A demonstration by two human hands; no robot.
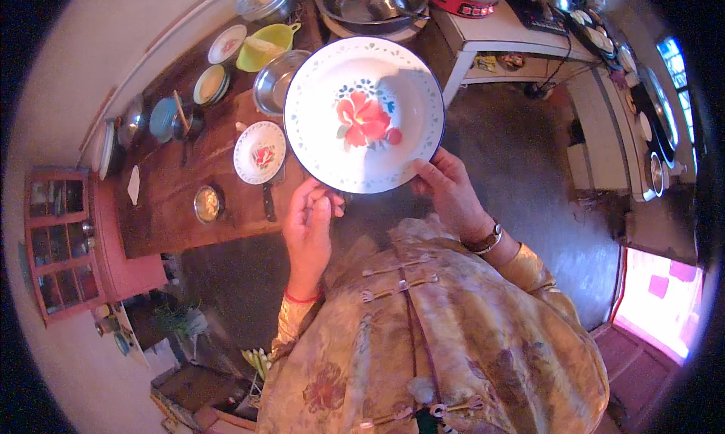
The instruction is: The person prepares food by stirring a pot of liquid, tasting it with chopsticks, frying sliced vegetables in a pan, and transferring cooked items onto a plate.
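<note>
A large white enamel plate [317, 105] with a dark blue rim and a red flower in its middle is held up in front of me. My right hand [453, 190] grips its lower right rim, thumb on top and fingers underneath. At the lower left rim is my left hand [308, 236], fingers curled and partly behind the edge; whether it grips the plate is unclear. Left of the plate, a smaller flowered dish [259, 152] rests on the wooden table [170, 207]. Beside that dish lies a knife with a black handle [268, 202].
The table also bears a steel basin [274, 88], a green colander [255, 52], a small bowl of pale pieces [207, 204] and stacked bowls [212, 85]. A large dark pan [371, 4] stands behind the plate. A white counter [498, 35] is at the right.
</note>
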